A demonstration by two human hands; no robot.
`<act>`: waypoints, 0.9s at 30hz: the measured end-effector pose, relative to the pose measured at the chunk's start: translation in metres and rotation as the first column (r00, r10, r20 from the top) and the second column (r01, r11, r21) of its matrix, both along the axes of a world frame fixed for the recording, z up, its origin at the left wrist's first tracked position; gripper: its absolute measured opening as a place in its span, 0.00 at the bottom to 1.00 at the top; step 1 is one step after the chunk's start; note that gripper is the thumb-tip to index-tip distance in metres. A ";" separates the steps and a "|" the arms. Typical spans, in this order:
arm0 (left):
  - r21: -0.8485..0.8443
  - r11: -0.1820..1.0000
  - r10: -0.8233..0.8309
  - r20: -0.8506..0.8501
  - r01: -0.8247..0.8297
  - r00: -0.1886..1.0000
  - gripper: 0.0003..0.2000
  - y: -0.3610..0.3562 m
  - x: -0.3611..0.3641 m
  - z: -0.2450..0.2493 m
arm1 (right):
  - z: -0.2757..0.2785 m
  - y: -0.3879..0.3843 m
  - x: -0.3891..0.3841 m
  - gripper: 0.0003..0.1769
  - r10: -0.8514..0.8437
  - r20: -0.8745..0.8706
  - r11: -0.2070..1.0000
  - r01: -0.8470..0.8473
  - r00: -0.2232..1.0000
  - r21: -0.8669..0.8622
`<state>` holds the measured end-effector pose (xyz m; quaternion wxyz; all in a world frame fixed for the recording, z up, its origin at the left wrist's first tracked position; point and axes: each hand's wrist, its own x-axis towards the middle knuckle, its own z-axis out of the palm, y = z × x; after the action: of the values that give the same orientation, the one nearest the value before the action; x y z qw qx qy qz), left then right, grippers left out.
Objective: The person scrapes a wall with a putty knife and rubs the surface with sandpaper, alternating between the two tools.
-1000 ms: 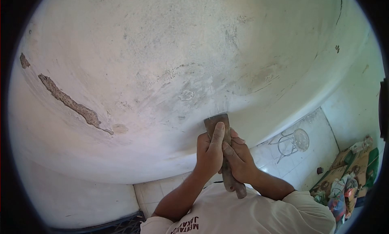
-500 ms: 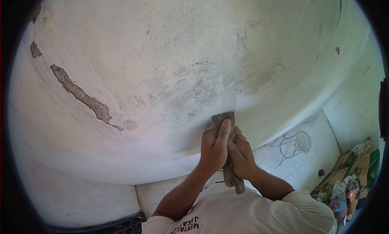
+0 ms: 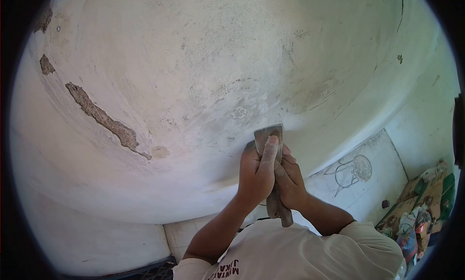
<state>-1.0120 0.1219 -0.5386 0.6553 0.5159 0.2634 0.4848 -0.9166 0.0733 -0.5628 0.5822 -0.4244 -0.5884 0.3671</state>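
Note:
Both of my hands close together around a putty knife (image 3: 262, 133), its wide flat blade up against the stained white wall (image 3: 203, 52). My left hand (image 3: 255, 176) wraps it from the left, thumb stretched up along the blade. From the other side my right hand (image 3: 291, 182) grips it, its thumb crossing near my left one. Below the hands two handle ends (image 3: 286, 218) stick out side by side, so a second tool may lie against the first; the overlap hides this. Pale dust coats my fingers.
Broken plaster (image 3: 104, 119) exposes rough brown material at the wall's left. To the lower right, a round stool (image 3: 362, 168) stands on the tiled floor (image 3: 356, 195). Cardboard (image 3: 433, 195) and filled plastic bags (image 3: 407, 234) lie beyond it. A dark lattice object (image 3: 145, 271) sits at lower left.
The blade and both hands have moved slightly up the wall, grip unchanged. The view has shifted a little, so the wall marks appear slightly lower.

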 end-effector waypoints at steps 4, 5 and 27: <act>-0.087 0.996 -0.013 -0.057 0.008 0.998 0.23 -0.007 0.003 -0.026 | -0.032 -0.003 0.007 0.21 -0.009 0.062 0.999 0.007 0.998 0.040; -0.106 0.994 -0.020 -0.054 0.014 0.998 0.23 -0.007 0.004 -0.030 | -0.036 -0.008 0.007 0.21 0.022 0.004 0.998 -0.022 1.000 -0.053; -0.113 0.991 -0.067 0.021 0.069 0.998 0.21 -0.001 0.009 -0.030 | -0.027 -0.007 0.011 0.18 0.051 -0.083 0.990 -0.062 0.995 -0.127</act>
<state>-1.0032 0.1207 -0.5690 0.7020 0.4822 0.2672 0.4509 -0.9057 0.0665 -0.5902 0.5658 -0.4293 -0.5516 0.4373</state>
